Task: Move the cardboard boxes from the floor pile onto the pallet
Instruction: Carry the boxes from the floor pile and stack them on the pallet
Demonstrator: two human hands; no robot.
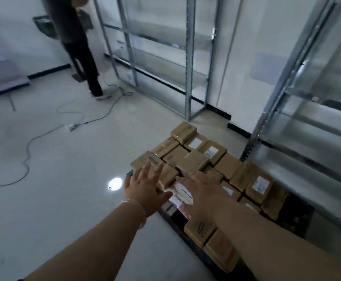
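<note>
Cardboard boxes (194, 159) lie packed on the dark pallet (299, 218), a few nearer than the hands. The left hand (143, 189) and right hand (204, 193), flat with fingers straight, hover over the middle boxes, holding nothing. Metal shelving (190, 57) stands beyond.

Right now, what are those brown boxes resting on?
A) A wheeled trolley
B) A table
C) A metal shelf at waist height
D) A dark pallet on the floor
D: the cardboard boxes lie packed side by side on a dark pallet, whose edge shows beneath them at floor level, next to the metal shelving.
</note>
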